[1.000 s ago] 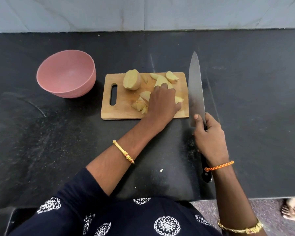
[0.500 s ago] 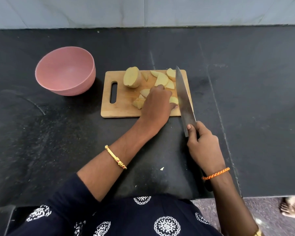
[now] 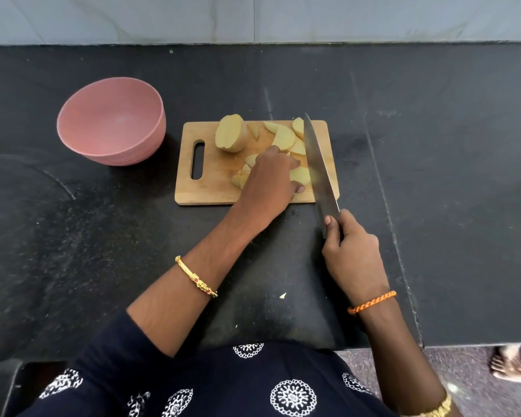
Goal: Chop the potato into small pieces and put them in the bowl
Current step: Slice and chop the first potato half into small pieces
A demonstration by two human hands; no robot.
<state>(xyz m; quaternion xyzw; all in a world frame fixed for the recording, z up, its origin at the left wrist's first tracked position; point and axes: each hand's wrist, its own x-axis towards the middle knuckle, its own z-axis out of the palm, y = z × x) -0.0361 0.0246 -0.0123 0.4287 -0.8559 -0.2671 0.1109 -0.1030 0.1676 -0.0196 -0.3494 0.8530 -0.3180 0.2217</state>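
Left hand [image 3: 269, 179] is resting curled over a pale yellow potato wedge [image 3: 300, 175] on the rectangular wooden chopping board [image 3: 211, 179], pinning it with fingertips and thumb. Right hand [image 3: 354, 254] is gripping the long steel kitchen knife [image 3: 318, 164] by its handle, with the blade lying just beside that wedge. 1 large uncut potato half [image 3: 230, 133] is sitting near the board's far edge. On the black stone bench [image 3: 448, 176], the round pink bowl [image 3: 112, 121] is standing left of the board.

The person wears a navy garment [image 3: 211, 383] printed with white medallions, a gold bangle [image 3: 195, 277] and an orange braided wristband [image 3: 371, 302].
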